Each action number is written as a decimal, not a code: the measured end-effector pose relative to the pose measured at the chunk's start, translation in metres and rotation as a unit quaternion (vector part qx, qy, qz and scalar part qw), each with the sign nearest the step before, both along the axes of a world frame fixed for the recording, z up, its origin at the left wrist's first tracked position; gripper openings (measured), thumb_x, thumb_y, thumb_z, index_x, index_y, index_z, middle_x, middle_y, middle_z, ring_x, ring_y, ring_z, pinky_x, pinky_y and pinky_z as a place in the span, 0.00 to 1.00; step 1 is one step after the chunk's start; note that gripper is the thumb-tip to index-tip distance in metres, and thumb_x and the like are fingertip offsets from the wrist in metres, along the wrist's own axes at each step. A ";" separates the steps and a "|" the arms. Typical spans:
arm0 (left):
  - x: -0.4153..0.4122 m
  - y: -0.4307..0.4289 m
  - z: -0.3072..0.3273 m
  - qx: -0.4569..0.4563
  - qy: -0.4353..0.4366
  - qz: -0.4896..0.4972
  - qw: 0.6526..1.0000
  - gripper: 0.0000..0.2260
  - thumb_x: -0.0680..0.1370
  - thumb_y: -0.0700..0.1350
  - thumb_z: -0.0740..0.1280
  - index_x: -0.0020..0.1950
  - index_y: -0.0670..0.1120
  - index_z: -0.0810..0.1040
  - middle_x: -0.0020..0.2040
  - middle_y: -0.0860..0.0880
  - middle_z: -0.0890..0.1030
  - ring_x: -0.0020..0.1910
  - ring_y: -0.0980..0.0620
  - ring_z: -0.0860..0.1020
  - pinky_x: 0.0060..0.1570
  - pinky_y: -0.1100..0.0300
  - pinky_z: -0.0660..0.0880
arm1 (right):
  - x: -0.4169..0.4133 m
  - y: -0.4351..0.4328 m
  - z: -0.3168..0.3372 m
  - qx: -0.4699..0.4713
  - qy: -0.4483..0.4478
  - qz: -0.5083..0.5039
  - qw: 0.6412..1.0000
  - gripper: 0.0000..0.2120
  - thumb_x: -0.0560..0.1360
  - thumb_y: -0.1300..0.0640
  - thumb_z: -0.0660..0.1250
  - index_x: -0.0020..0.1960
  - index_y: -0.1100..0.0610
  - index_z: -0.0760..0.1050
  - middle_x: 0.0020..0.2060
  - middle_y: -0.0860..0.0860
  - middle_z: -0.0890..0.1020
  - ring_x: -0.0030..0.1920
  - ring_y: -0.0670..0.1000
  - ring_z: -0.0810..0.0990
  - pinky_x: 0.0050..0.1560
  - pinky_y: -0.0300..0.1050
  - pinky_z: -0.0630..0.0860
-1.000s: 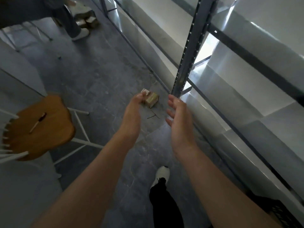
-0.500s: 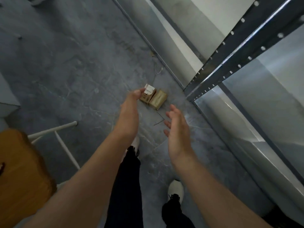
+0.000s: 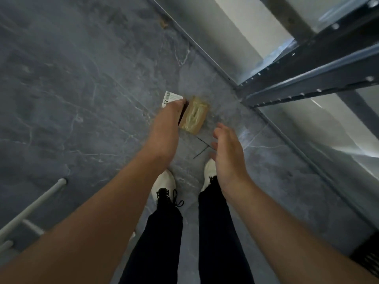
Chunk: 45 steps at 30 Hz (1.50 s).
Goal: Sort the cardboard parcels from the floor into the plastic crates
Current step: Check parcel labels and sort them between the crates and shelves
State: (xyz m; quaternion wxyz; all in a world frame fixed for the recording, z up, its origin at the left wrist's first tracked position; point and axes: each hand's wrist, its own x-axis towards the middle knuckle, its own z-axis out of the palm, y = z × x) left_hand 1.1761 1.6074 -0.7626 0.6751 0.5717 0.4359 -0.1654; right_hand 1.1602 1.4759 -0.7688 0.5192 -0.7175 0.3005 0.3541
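Two small cardboard parcels lie side by side on the grey floor. The right one, a taped brown parcel, is fully visible. The left one, a parcel with a white label, is mostly hidden under my left hand, whose fingers stretch down onto it; I cannot see a grip. My right hand hovers open, palm facing left, a little short of the taped parcel and touching nothing. A dark ribbed crate corner shows at the lower right edge.
A dark metal shelving rack with pale panels runs along the right side, its base close to the parcels. White stool legs stand at the lower left. My two white shoes are just behind the parcels. A thin dark stick lies on the floor.
I have stepped closer and bent down, so the parcels look larger and nearer. My left hand has dropped onto the labelled parcel. The right hand stays open beside it.
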 end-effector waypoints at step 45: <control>0.042 -0.002 -0.146 -0.020 -0.015 0.085 0.996 0.11 0.84 0.53 0.58 0.60 0.60 0.78 0.36 0.62 0.84 0.38 0.61 0.83 0.40 0.58 0.83 | 0.020 0.006 -0.158 0.040 -0.164 0.012 0.986 0.21 0.88 0.55 0.59 0.80 0.43 0.69 0.65 0.42 0.80 0.65 0.36 0.79 0.66 0.36 0.77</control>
